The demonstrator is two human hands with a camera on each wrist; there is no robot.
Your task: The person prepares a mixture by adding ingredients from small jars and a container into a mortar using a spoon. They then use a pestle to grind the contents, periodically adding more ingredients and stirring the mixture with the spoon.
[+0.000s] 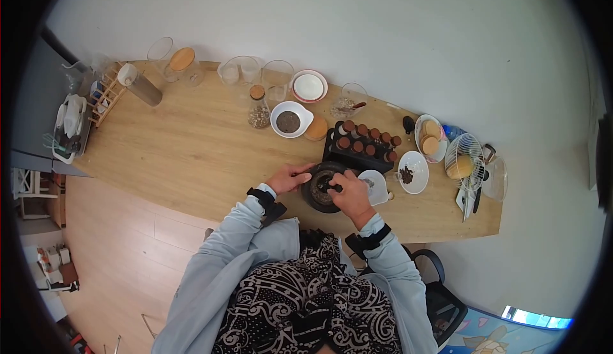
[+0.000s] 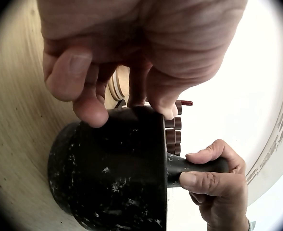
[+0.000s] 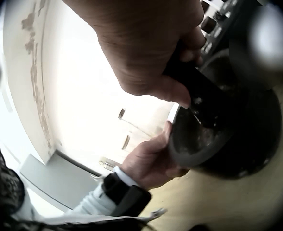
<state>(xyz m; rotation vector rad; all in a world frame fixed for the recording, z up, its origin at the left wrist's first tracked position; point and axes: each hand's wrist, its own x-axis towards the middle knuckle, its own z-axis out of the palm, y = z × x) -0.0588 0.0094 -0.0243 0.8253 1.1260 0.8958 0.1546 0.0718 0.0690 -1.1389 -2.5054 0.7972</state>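
L hand (image 1: pixel 288 178) curled against mortar (image 2: pixel 119 168) wall; R hand (image 1: pixel 351 194) wrapped on pestle (image 2: pixel 208 165), tip in bowl. Mortar's on wood table (image 1: pixel 191 149), nr edge, by vial rack (image 1: pixel 357 158). Prob grinding step; next move needs L bracing, R pressing down.

Mortar (image 1: pixel 309 194) by the bench (image 1: pixel 211 140) near edge, right of center. Left hand (image 1: pixel 290 179) on its left side, right hand (image 1: pixel 352 195) grips the pestle (image 1: pixel 334 188) in it. Vial rack (image 1: pixel 348 157) just behind. Basket (image 1: pixel 469 148) toward right edge. Bottle (image 1: pixel 145 89) near far-left corner, jar (image 1: pixel 185 66) beside it, at far edge.
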